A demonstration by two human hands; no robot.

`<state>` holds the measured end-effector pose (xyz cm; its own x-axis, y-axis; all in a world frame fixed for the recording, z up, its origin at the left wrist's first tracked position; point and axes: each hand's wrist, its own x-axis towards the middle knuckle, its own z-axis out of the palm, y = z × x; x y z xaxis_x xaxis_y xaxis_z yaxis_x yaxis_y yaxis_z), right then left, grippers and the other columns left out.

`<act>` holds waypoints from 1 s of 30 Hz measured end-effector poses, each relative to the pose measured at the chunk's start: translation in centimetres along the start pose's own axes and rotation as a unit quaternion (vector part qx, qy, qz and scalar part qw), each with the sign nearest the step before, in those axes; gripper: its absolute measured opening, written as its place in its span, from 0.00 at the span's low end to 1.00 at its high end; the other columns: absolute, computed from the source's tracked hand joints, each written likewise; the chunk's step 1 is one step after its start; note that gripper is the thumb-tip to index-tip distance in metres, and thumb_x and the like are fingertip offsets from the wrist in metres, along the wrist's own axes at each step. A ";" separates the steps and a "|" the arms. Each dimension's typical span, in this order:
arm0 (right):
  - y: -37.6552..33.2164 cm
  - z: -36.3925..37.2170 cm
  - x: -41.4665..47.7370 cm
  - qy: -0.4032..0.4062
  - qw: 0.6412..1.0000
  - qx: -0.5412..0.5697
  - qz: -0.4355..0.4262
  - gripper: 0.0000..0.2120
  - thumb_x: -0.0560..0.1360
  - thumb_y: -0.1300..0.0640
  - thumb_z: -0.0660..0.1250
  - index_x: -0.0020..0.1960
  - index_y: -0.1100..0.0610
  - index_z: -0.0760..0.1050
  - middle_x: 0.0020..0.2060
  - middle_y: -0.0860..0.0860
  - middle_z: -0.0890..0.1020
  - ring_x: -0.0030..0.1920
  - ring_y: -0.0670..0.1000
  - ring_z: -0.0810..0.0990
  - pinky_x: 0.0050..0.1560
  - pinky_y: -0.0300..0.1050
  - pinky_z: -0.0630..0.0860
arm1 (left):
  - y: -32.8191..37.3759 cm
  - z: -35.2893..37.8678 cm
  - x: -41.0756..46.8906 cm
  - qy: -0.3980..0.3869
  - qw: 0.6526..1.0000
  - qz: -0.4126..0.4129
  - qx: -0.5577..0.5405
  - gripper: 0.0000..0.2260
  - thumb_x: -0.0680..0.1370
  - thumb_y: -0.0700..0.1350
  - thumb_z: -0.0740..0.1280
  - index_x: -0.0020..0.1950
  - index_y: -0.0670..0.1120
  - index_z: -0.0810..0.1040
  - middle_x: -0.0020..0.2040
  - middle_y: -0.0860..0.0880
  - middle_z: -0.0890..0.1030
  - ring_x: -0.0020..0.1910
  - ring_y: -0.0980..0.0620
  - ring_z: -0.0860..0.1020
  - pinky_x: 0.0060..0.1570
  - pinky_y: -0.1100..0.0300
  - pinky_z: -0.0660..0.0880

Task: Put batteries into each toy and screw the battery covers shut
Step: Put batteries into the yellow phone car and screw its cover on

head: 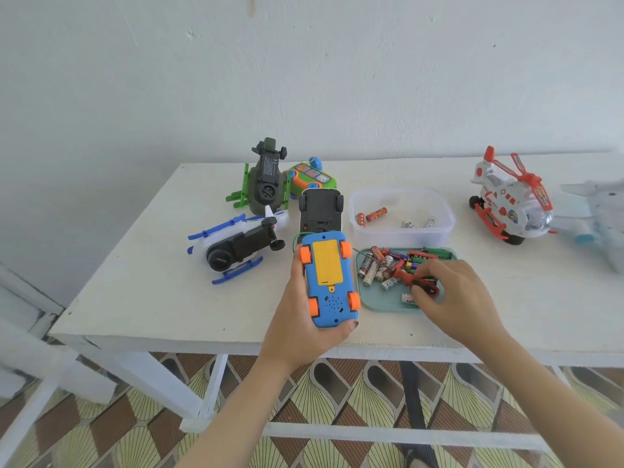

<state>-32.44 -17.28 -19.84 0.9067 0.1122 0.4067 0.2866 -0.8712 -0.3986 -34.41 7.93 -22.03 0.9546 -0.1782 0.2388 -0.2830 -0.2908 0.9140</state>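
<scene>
Two bare hands reach over the near edge of a white table. Closest to me, the left hand cradles a blue toy car belly-up, with the palm under its near end and the fingers wrapped along its left side. The car's long axis runs straight away from me. Its yellow battery cover faces up and sits in place. The small screw tab is at the cover's near end, towards the palm.

Just right of the car lies a teal tray. The right hand is over it, fingertips curled and pinching what looks like a red-and-black screwdriver, which lies among loose batteries. I judge the tool must travel a short way left to meet the screw tab, so the right hand is the nearer one for that.

Beyond the tray stands a clear plastic tub with a few more batteries in it. Behind the car, a black-bottomed toy car, a blue-and-white helicopter, a green helicopter and a green-and-orange toy are clustered together. Far right stands a red-and-white helicopter, upright on its wheels.
</scene>
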 end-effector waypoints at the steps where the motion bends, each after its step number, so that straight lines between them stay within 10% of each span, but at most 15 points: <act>1: 0.1 0.1 0.1 0.002 1.000 -0.009 -0.002 0.08 0.67 0.63 0.73 0.44 0.57 0.78 0.37 0.49 0.79 0.39 0.51 0.72 0.41 0.42 0.67 | 0.0 0.0 0.0 0.000 1.000 -0.001 0.001 0.49 0.70 0.42 0.78 0.79 0.47 0.48 0.68 0.50 0.73 0.63 0.43 0.77 0.56 0.45 0.79; 23: -7.0 2.5 1.6 0.012 0.990 0.069 -0.121 0.11 0.75 0.55 0.56 0.47 0.56 0.76 0.36 0.44 0.73 0.39 0.46 0.66 0.41 0.41 0.63 | -0.7 0.3 -0.4 0.034 0.997 0.055 0.049 0.54 0.67 0.46 0.80 0.80 0.51 0.45 0.75 0.44 0.64 0.73 0.46 0.68 0.66 0.53 0.73; 30: -8.0 0.9 1.9 -0.126 0.906 0.403 -0.017 0.14 0.78 0.46 0.55 0.55 0.51 0.75 0.48 0.42 0.80 0.54 0.47 0.77 0.54 0.42 0.73 | 2.7 0.4 0.4 0.050 0.992 0.109 -0.034 0.54 0.65 0.37 0.80 0.79 0.48 0.46 0.66 0.48 0.74 0.63 0.42 0.76 0.56 0.42 0.78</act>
<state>-32.75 -9.67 -16.64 0.9059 0.3263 0.2700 0.3568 -0.2446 -0.9016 -34.84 6.70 -19.59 0.8764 -0.1344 0.4625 -0.4809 -0.1917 0.8555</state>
